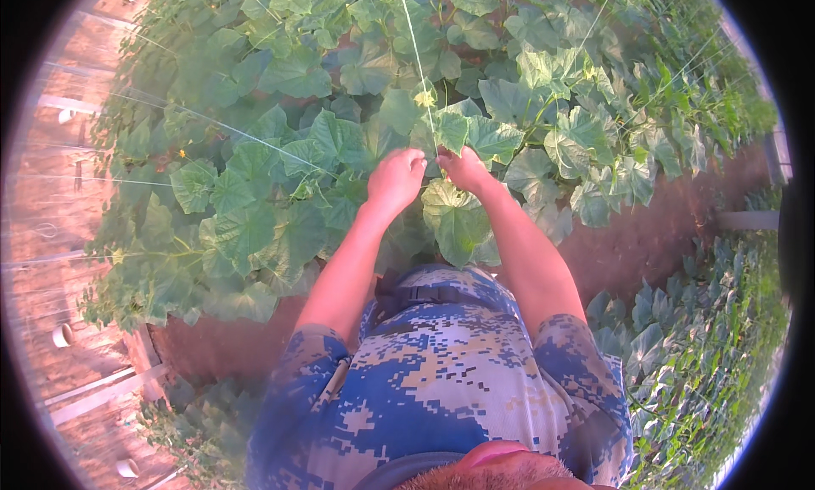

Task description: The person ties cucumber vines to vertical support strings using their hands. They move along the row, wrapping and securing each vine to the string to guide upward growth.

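My left hand point(396, 177) is bent inward with its fingers curled, close to the lower part of a white string point(417, 63). What lies between those fingers is too small to tell. Opposite it, my right hand point(467, 170) pinches at the string's lower end, partly covered by a green cucumber leaf point(493, 139). From the top of the view the string runs straight down to the gap between both hands. A yellow flower point(425, 99) sits beside it, just above them. Below my right hand hangs a broad, paler leaf point(457, 219).
Dense climbing foliage point(280, 197) spreads on both sides, crossed by other strings point(235, 130). Bare soil point(643, 235) shows between the rows. Another plant row point(687, 363) stands behind at right. A brownish wall point(83, 235) with white pipe ends point(62, 335) borders the left.
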`<state>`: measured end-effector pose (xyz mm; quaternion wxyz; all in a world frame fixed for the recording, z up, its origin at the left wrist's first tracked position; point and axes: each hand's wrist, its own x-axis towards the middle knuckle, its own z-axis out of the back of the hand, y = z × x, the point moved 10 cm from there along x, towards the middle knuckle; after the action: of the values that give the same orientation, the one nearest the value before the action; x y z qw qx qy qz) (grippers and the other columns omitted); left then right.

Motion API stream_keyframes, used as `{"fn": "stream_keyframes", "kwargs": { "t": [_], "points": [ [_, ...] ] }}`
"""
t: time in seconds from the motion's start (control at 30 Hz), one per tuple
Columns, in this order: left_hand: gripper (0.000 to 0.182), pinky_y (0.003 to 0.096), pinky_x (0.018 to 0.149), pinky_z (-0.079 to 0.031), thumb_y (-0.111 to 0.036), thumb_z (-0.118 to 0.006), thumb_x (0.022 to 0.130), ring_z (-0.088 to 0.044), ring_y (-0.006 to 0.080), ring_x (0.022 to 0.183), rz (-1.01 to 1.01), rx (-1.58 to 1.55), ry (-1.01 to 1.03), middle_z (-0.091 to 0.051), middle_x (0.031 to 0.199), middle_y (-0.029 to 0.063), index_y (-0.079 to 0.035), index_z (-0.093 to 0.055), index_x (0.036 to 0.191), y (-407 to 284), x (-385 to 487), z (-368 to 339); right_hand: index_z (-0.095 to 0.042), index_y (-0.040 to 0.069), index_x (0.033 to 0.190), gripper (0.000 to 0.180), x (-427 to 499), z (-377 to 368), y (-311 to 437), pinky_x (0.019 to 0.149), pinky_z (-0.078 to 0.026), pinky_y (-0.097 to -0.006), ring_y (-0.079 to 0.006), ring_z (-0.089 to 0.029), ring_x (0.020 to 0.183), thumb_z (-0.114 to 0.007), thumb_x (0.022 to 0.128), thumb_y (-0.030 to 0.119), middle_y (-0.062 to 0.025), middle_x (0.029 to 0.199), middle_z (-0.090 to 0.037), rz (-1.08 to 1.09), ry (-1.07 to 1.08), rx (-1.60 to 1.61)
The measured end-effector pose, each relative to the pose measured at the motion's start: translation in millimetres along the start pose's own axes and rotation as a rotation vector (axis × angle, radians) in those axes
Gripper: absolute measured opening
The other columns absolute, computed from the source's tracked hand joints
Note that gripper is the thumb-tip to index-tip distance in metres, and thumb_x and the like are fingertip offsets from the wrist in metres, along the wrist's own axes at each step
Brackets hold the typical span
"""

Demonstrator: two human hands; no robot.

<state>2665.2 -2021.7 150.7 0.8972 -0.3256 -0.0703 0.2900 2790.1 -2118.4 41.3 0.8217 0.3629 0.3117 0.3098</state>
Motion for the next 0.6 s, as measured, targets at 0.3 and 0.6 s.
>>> {"fn": "stream_keyframes", "kwargs": {
  "t": [0.3,0.6],
  "points": [
    [0.029,0.0375,0.067,-0.053,-0.025,-0.073,0.089,-0.070,0.0237,0.076,0.035,-0.237,-0.128,-0.073,0.090,0.0115,-0.002,-0.065,0.104,7,28,4,-0.070,0.004,0.112,0.030,-1,-18,5,0.081,-0.053,-0.0425,-0.0300,-0.070,0.087,-0.067,0.091,0.026,-0.0184,0.097,-0.072,0.043,0.154,0.033],
    [0.019,0.0260,0.053,-0.049,-0.016,-0.073,0.092,-0.065,0.0089,0.068,0.125,-0.723,-0.223,-0.067,0.085,0.0019,-0.004,-0.063,0.102,46,7,-17,-0.071,0.004,0.109,0.025,-48,16,56,0.084,-0.054,-0.0395,-0.0312,-0.069,0.096,-0.069,0.088,0.017,-0.0161,0.103,-0.072,0.226,-0.187,-0.002]
  ]
}}
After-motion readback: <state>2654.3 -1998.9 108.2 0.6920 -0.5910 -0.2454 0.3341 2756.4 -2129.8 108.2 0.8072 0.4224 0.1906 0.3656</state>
